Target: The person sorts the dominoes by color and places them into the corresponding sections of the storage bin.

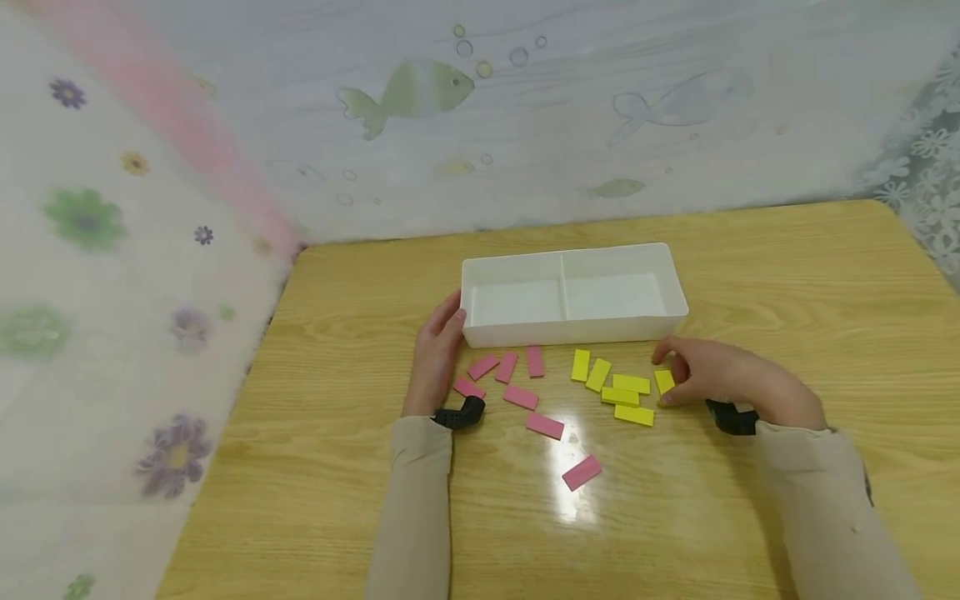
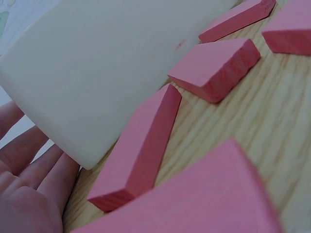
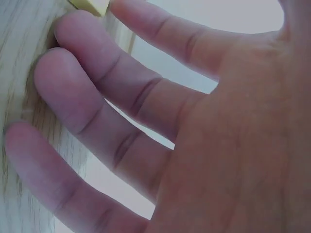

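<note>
A white two-compartment box (image 1: 525,336) stands on the table, and my left hand (image 1: 437,350) rests against its left end. In the left wrist view the left fingers (image 2: 46,167) lie extended along the box's end wall (image 2: 92,73). My right hand (image 1: 716,375) is at the right, its thumb and forefinger curved apart around a yellow block (image 1: 664,382) that lies on the table. A corner of a yellow block (image 3: 95,5) shows by a fingertip in the right wrist view. Several other yellow blocks (image 1: 632,384) lie left of that hand, one partly overlapping another.
Several pink blocks (image 1: 521,397) are scattered in front of the box's left half. One pink block (image 1: 582,472) lies nearer the front, by a bright reflection. Beyond the wooden table (image 1: 810,283) rises a wall with painted fish (image 1: 420,87).
</note>
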A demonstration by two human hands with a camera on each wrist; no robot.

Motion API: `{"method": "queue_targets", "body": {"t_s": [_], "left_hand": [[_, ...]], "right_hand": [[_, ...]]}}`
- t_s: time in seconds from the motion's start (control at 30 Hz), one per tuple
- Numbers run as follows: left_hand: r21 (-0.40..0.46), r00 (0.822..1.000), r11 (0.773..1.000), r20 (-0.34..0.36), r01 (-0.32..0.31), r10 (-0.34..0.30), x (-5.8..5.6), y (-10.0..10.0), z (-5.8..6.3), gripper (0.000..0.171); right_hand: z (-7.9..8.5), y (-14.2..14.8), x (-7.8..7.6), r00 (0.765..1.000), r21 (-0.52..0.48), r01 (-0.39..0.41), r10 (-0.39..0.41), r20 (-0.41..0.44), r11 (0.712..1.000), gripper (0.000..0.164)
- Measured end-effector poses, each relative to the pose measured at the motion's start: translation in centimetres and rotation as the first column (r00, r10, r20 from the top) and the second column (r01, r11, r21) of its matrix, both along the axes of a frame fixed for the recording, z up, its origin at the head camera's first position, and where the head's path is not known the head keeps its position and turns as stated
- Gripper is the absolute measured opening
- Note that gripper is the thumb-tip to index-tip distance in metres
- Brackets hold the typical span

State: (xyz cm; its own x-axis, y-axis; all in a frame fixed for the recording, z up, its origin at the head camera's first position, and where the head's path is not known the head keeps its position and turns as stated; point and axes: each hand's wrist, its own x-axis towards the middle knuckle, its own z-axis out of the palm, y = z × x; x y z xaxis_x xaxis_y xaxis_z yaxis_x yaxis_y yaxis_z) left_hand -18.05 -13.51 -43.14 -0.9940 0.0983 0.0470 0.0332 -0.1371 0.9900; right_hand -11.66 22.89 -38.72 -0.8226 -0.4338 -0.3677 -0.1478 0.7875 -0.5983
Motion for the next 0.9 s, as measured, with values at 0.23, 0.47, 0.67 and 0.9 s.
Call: {"method": "queue_targets", "body": {"t_s": [0.23,0.47,0.67,0.9], "left_hand": [[0.003,1.000,1.000,-0.007,0.011,-0.011,0.2,0.0,0.2,0.044],[0.005,0.999,0.999,-0.006,0.033,-0.033,0.9,0.3,1.3,0.049],[0.008,0.999,0.999,-0.001,0.035,-0.035,1.2,0.3,1.7,0.048],[-0.003,1.000,1.000,-0.004,0.028,-0.028,1.1,0.3,1.6,0.046]], "right_hand": [[0.2,-0.4,0.1,1.000,0.041,0.015,-0.014,-0.022,0.999,0.052],[0.0,-0.5,0.2,0.997,0.060,0.041,-0.037,-0.066,0.997,0.045],[0.1,-1.1,0.4,0.994,0.106,0.057,-0.046,-0.101,0.993,0.046],[0.3,-2.0,0.5,0.985,0.153,0.074,-0.049,-0.164,0.985,0.041]]}}
